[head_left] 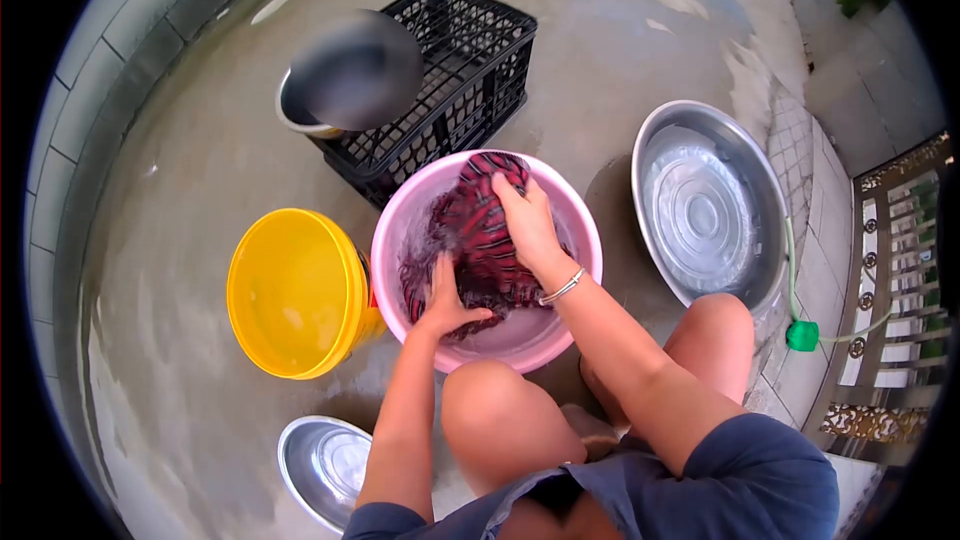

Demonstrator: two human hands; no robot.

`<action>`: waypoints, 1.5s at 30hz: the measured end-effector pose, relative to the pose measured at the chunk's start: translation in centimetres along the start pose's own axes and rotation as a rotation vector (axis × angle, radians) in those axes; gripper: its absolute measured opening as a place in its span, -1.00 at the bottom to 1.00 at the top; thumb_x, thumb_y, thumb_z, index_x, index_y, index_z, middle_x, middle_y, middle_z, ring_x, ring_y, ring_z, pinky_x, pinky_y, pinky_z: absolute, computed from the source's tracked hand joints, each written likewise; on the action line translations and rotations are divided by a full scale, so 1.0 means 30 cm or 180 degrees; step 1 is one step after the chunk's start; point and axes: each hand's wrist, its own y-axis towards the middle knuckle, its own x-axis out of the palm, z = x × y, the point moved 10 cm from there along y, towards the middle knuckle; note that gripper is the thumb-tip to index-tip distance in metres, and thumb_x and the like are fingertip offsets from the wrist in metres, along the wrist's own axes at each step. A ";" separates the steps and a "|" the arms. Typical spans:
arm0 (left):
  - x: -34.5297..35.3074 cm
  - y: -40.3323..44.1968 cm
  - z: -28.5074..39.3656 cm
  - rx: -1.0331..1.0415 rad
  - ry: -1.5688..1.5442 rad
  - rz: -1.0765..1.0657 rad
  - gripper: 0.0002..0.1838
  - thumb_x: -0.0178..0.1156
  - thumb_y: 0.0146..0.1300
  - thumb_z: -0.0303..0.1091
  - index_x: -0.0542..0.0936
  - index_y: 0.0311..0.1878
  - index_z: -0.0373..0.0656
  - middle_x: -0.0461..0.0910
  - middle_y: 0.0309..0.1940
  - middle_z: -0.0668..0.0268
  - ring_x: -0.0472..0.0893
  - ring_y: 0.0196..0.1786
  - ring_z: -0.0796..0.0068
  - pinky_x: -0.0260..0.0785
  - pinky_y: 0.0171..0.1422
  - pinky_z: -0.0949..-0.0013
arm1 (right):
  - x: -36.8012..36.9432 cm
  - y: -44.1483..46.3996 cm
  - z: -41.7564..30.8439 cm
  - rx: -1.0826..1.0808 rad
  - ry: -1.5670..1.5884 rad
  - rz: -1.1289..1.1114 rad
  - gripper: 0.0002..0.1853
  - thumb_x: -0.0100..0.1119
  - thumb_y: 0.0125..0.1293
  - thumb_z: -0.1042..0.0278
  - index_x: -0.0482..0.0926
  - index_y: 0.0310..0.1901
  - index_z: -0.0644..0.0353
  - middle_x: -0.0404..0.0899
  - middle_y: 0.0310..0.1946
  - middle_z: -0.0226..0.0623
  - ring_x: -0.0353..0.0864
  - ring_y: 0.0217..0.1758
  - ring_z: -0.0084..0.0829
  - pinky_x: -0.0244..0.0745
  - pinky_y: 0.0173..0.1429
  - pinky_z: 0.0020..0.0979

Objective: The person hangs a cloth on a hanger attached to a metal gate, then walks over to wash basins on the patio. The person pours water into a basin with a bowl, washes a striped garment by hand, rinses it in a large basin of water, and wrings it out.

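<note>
A wet red-and-black striped cloth [482, 225], perhaps a garment, lies bunched in soapy-looking water inside a pink basin [586, 230] between my knees. My right hand [527, 225], with a bracelet at the wrist, grips the upper right part of the cloth, thumb on top and the other fingers hidden beneath. At the basin's lower left, my left hand [446, 302] lies against the cloth with its thumb spread away from the fingers. The cloth's middle is smeared by motion, and its lower edge dips into the water.
A yellow bucket [295, 295] stands left of the basin. Behind is a black plastic crate [470, 70], with a partly blurred metal bowl [298, 110] at its left end. A large metal basin [700, 200] with water sits right, near a green hose connector [802, 335]; a small metal basin [330, 465] sits lower left.
</note>
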 end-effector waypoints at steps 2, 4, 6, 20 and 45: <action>-0.017 -0.002 0.032 -0.0416 0.0293 0.0309 0.36 0.45 -0.47 0.05 -0.26 0.31 -0.23 -0.33 0.33 0.03 -0.32 0.37 0.03 -0.37 0.33 -0.11 | 0.122 -0.044 -0.156 0.0129 0.0755 -0.0212 -0.69 0.02 0.20 0.22 0.44 -0.16 0.31 0.52 -0.41 -0.33 0.45 -0.43 -0.58 0.38 -0.34 -0.53; -0.004 0.027 0.055 -0.0602 0.1212 0.0409 0.25 0.36 -0.41 0.20 -0.12 0.32 -0.12 -0.24 0.34 0.15 -0.28 0.37 0.04 -0.32 0.27 -0.25 | 0.225 -0.123 -0.307 0.0181 0.1069 -0.0642 -0.73 0.00 0.22 0.25 0.45 -0.17 0.29 0.52 -0.44 -0.32 0.48 -0.49 -0.56 0.42 -0.41 -0.52; -0.083 0.058 0.087 0.0606 -0.0312 0.1391 0.03 0.24 -0.28 0.19 0.08 0.26 -0.13 0.04 0.26 0.17 -0.02 0.31 0.10 -0.15 0.29 -0.09 | 0.313 -0.203 -0.439 0.0238 0.1378 -0.1042 -0.74 -0.02 0.23 0.26 0.44 -0.17 0.28 0.54 -0.46 -0.26 0.52 -0.54 -0.49 0.47 -0.45 -0.48; -0.500 0.067 0.370 0.1723 -0.4074 0.1001 -0.68 -0.06 0.20 -0.33 0.37 0.02 -0.20 0.42 0.00 0.20 0.41 0.04 0.38 0.29 0.15 0.31 | -0.155 -0.122 0.125 0.1416 0.1925 0.0221 -0.71 -0.02 0.21 0.21 0.44 -0.10 0.17 0.54 -0.20 -0.22 0.53 -0.14 -0.30 0.40 0.03 -0.19; -0.402 0.036 -0.019 -0.0479 -0.4184 0.1512 -0.66 -0.11 0.22 -0.22 0.40 -0.02 -0.18 0.43 -0.03 0.23 0.40 0.02 0.37 0.26 0.14 0.32 | 0.278 -0.160 0.072 0.1778 0.3024 -0.1156 -0.33 -0.24 0.12 -0.24 0.40 0.02 0.21 0.42 0.01 -0.18 0.42 -0.01 -0.29 0.24 0.17 -0.31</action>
